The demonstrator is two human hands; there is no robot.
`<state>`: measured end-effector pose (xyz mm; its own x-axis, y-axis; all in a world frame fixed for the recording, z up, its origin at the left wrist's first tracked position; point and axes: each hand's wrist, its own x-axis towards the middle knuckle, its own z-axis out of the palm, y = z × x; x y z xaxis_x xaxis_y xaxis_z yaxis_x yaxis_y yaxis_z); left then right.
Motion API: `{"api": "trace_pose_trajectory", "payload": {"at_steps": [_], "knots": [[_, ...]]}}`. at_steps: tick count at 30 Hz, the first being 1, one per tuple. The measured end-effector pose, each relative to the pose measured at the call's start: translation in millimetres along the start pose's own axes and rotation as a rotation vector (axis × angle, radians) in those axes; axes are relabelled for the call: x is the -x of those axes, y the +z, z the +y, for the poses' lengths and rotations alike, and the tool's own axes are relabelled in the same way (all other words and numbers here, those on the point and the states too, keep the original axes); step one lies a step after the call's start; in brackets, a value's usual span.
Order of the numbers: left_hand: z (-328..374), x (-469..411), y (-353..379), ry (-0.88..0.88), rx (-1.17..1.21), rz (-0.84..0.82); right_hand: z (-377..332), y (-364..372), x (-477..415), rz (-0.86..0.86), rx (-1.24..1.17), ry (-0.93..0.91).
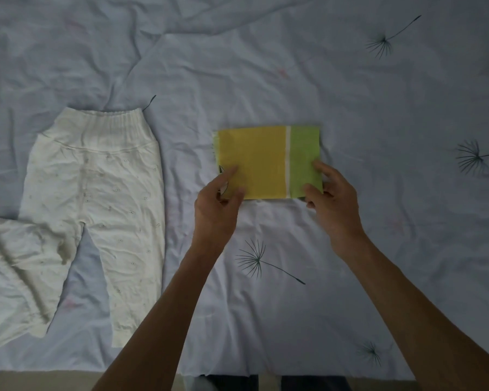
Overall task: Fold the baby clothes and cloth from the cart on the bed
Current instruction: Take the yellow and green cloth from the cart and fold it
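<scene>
Left hand (218, 206) pinches the folded cloth (266, 162); right hand (333, 198) likewise.

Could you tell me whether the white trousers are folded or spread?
Spread: the white trousers lie flat on the bed, legs apart.

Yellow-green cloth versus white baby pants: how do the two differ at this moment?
The yellow-green cloth is folded into a compact rectangle; the white baby pants lie spread out unfolded, legs apart. The cloth is bright, in yellow and green blocks; the pants are off-white with a ribbed waistband. The left hand and right hand pinch the cloth's near corners; no hand touches the pants. Both lie on the bed sheet.
</scene>
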<state>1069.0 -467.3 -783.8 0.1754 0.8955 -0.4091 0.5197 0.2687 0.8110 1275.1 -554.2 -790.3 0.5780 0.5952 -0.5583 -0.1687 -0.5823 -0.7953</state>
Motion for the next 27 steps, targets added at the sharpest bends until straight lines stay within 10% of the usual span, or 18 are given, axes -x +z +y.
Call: {"api": "trace_pose_trajectory", "payload": {"at_steps": [27], "knots": [[44,-48,-22,-0.303,0.551,-0.267,-45,-9,-31,-0.155,-0.309,0.173]]}}
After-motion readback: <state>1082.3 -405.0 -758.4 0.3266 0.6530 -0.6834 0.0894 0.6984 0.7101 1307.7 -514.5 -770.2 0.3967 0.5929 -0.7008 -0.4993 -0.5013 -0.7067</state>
